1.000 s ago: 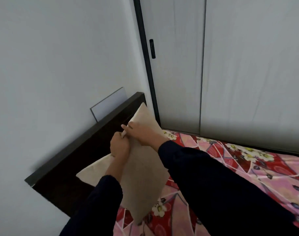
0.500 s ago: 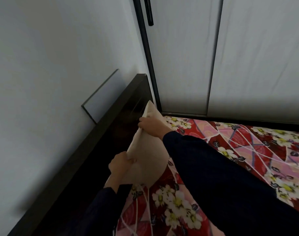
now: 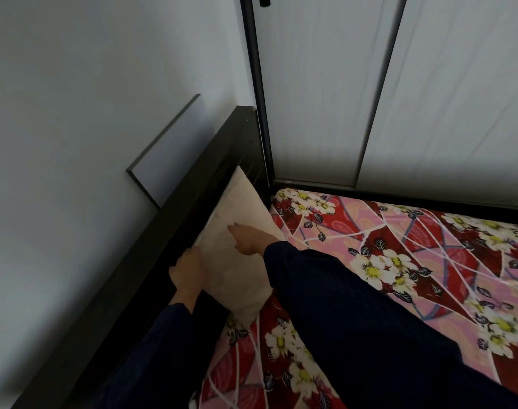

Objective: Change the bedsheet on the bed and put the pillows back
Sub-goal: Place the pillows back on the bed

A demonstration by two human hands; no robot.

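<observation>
You are settling a cream pillow (image 3: 242, 199) against the dark headboard (image 3: 219, 160), on the floral bedsheet (image 3: 399, 246) already covering the bed. Your right hand (image 3: 249, 239) is lying on it, fingers straight. Your left hand (image 3: 188, 268) is touching its edge, its grip unclear. No other pillows are showing.

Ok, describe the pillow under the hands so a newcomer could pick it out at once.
Find the dark headboard along the white wall, near the pale doors. Leaning on it, atop the red and pink floral bedsheet, is the pillow; the left hand grips its edge, the right hand rests on its face. It is the only plain cream thing there.
</observation>
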